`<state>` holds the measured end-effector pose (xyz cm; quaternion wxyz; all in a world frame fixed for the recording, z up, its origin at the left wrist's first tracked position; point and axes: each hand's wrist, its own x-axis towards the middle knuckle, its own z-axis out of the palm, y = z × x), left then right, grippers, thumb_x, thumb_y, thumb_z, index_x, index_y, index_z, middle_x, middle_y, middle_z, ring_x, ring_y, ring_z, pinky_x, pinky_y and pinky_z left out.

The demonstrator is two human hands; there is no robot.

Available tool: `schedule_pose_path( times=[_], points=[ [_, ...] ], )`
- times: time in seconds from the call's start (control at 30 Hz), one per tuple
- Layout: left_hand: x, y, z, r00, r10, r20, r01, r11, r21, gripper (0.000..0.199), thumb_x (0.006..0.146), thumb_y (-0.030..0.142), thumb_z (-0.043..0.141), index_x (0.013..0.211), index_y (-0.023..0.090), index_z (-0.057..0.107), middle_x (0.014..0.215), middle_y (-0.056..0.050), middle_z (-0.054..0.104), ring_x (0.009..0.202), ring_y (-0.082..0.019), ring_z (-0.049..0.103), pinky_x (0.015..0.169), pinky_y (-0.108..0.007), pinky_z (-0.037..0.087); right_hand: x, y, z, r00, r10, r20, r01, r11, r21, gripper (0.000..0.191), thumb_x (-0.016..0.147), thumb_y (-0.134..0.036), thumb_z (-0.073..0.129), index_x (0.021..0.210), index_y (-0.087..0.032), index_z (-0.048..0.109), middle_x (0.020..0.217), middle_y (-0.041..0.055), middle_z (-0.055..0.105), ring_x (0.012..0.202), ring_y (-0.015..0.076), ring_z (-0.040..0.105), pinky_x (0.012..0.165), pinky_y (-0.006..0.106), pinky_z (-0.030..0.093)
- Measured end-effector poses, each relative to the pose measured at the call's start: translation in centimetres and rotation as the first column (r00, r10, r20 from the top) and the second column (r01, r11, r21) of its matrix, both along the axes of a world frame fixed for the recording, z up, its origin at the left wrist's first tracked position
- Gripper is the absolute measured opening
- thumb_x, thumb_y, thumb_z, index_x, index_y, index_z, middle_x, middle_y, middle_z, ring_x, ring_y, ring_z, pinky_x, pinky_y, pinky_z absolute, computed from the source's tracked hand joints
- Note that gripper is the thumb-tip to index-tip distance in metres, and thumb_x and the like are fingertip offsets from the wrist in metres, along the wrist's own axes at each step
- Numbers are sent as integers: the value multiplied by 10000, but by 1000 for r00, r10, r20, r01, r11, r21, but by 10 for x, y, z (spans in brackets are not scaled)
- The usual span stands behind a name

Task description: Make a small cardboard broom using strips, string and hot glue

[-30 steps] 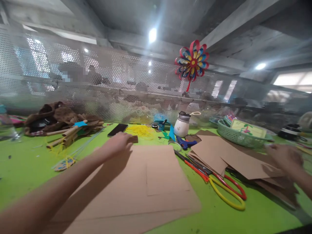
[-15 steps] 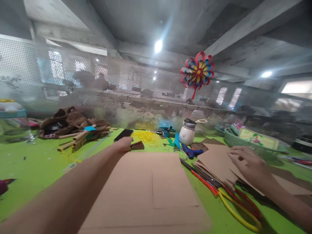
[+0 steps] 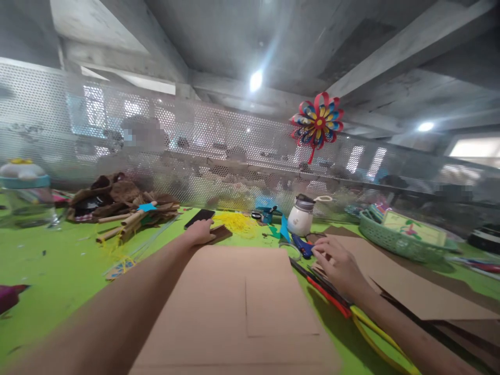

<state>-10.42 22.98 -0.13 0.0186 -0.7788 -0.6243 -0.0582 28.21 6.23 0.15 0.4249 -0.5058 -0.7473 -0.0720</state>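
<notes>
My left hand [image 3: 201,232] rests at the far side of the table on a small stack of brown paper strips [image 3: 221,235], beside a black phone [image 3: 200,217]. What its fingertips do is partly hidden. My right hand [image 3: 338,260] is over the near left edge of the tan paper sheets [image 3: 394,268], close to a blue glue gun [image 3: 302,246]; its fingers are bent and slightly apart, with nothing visible between them. A large tan sheet [image 3: 211,307] with a smaller rectangle on it lies between my arms. Scissors with orange handles [image 3: 330,297] and yellow-handled scissors [image 3: 375,333] lie under my right forearm.
A white jar [image 3: 300,217] stands behind the glue gun. Yellow shreds [image 3: 236,223] lie by the phone. A green basket [image 3: 406,242] sits at the right, a clear container [image 3: 29,200] and brown cloth [image 3: 105,200] at the left. A perforated screen [image 3: 219,151] stands behind.
My right hand has moved left from the paper sheets towards the glue gun. My left hand has shifted slightly, and the strips under it look more spread. The view has tilted slightly upward.
</notes>
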Motion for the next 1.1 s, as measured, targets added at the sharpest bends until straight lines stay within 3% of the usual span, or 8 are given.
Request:
schedule_pose_path(
  times=[0.23, 0.37, 0.47, 0.6, 0.7, 0.87, 1.0, 1.1],
  points=[
    [6, 10, -7, 1000, 11, 27, -9, 998, -65, 350, 913, 341, 580, 1217, 169, 559, 1218, -93, 585, 1024, -228, 607, 850, -436, 529, -30, 2, -12, 995, 88, -52, -91, 994, -54, 204, 912, -274, 494, 790, -203, 640, 946, 118, 617, 900, 248, 617, 700, 351, 521],
    [12, 10, 0, 995, 18, 95, -11, 997, -74, 344, 913, 341, 580, 1212, 171, 563, 1217, -91, 586, 1024, -228, 607, 850, -433, 529, -42, 4, -15, 988, 133, -82, -139, 987, -75, 184, 906, -252, 500, 792, -206, 637, 960, 113, 610, 910, 246, 616, 748, 365, 511],
    [13, 3, 22, 984, -4, 176, 13, 999, -46, 338, 916, 345, 575, 1204, 168, 569, 1213, -88, 589, 1018, -229, 608, 849, -431, 530, -46, 5, -14, 981, 154, -116, -165, 982, -91, 179, 902, -246, 504, 807, -200, 648, 973, 117, 610, 859, 231, 620, 726, 357, 513],
    [9, -18, 65, 948, -77, 310, 72, 997, 27, 330, 912, 373, 572, 1159, 156, 600, 1157, -77, 622, 1001, -231, 615, 854, -429, 517, -50, 6, -7, 966, 191, -176, -210, 973, -95, 177, 882, -262, 527, 800, -189, 665, 942, 117, 612, 813, 227, 619, 646, 334, 510],
    [10, -48, 91, 891, -150, 428, 135, 989, 64, 356, 865, 389, 567, 1127, 178, 683, 1016, -60, 710, 966, -258, 632, 817, -328, 485, -58, 6, 1, 945, 233, -231, -259, 962, -91, 185, 877, -274, 527, 813, -176, 671, 929, 117, 611, 776, 217, 608, 617, 329, 503],
    [27, -110, 104, 758, -276, 591, 337, 941, 7, 417, 811, 453, 576, 1130, 217, 705, 1103, -53, 716, 974, -224, 643, 797, -282, 479, -77, 6, 14, 890, 298, -344, -361, 923, -135, 274, 861, -323, 579, 1083, -175, 641, 1066, 128, 603, 872, 219, 614, 693, 345, 536],
    [46, -147, 100, 683, -332, 651, 490, 869, -70, 328, 757, 403, 641, 999, 215, 758, 1011, -68, 738, 932, -240, 644, 828, -319, 457, -88, 1, 18, 813, 351, -463, -488, 845, -216, 510, 850, -389, 617, 1312, -205, 503, 1214, 140, 575, 962, 219, 626, 743, 352, 561],
    [55, -159, 92, 658, -334, 675, 511, 856, -74, 358, 743, 377, 653, 1042, 201, 741, 960, -65, 734, 866, -234, 632, 772, -321, 450, -94, -8, 16, 666, 432, -608, -689, 668, -281, 629, 789, -354, 708, 1359, -247, 463, 1261, 125, 570, 1028, 240, 620, 824, 392, 546]
  ],
)
